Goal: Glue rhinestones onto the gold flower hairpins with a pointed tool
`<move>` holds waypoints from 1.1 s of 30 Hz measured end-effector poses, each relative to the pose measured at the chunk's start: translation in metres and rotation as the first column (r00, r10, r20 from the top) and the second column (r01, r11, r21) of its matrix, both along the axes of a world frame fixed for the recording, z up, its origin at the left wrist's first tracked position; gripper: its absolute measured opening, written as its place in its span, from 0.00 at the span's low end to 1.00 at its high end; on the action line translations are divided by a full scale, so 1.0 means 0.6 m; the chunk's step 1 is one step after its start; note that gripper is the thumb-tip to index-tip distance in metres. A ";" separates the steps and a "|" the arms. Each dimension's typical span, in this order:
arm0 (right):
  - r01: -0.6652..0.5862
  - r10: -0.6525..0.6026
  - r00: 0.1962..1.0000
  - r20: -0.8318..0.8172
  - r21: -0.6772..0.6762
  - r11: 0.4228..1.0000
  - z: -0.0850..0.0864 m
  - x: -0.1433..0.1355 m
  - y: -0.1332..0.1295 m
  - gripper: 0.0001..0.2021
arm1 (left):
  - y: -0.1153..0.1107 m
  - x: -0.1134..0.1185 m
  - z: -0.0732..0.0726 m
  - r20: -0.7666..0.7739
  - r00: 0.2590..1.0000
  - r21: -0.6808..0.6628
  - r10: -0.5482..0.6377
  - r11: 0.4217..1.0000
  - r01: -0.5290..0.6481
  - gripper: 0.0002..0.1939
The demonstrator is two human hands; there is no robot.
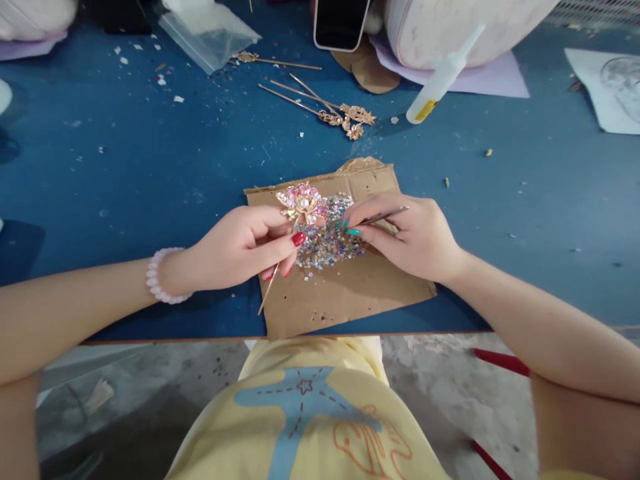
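Pinched in my left hand [250,250] is a hairpin [303,203] with a long gold stem and a flower head set with pink stones and a pearl-like centre. Its stem slants down toward the table's front edge. My right hand [407,233] grips a pair of tweezers [383,217], whose tips are hidden by the fingers. Below both hands, a pile of small glittering rhinestones [330,243] lies on a piece of cardboard [350,293]. The right fingertips are over the pile's right side, close to the flower head.
Several gold hairpins [345,117] lie beyond the cardboard on the blue table [165,153]. A glue bottle [435,83] stands at the back right, near a phone [341,23]. A clear plastic bag [210,40] and a pale rounded object [460,27] are at the back.
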State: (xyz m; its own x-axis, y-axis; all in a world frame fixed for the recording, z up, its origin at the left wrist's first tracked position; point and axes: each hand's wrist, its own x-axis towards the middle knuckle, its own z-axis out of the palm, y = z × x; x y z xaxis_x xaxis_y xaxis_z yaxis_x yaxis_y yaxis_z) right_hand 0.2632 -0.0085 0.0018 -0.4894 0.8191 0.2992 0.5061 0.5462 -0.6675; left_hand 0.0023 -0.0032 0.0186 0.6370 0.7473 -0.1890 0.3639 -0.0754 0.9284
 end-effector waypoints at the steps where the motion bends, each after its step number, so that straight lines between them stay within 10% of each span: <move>1: -0.002 0.002 1.000 0.003 -0.001 1.000 0.000 0.000 0.000 0.08 | 0.000 0.000 0.000 0.001 1.000 0.000 -0.001 1.000 0.001 0.16; 19: -0.007 0.007 0.999 -0.039 0.007 1.000 0.006 0.003 -0.002 0.07 | 0.000 0.000 0.000 0.015 1.000 -0.014 -0.007 1.000 0.007 0.15; 33: -0.016 0.022 0.966 -0.258 0.024 1.000 0.028 0.006 -0.021 0.06 | -0.010 0.011 0.014 0.181 0.984 -0.267 -0.011 0.962 0.060 0.07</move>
State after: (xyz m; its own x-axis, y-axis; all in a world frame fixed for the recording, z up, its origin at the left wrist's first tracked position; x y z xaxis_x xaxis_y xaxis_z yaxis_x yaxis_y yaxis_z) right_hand 0.2667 -0.0213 0.0185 -0.4089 0.8023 0.4349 0.3077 0.5699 -0.7619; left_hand 0.0091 -0.0094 0.0270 0.7036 0.6600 -0.2634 0.1950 0.1771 0.9647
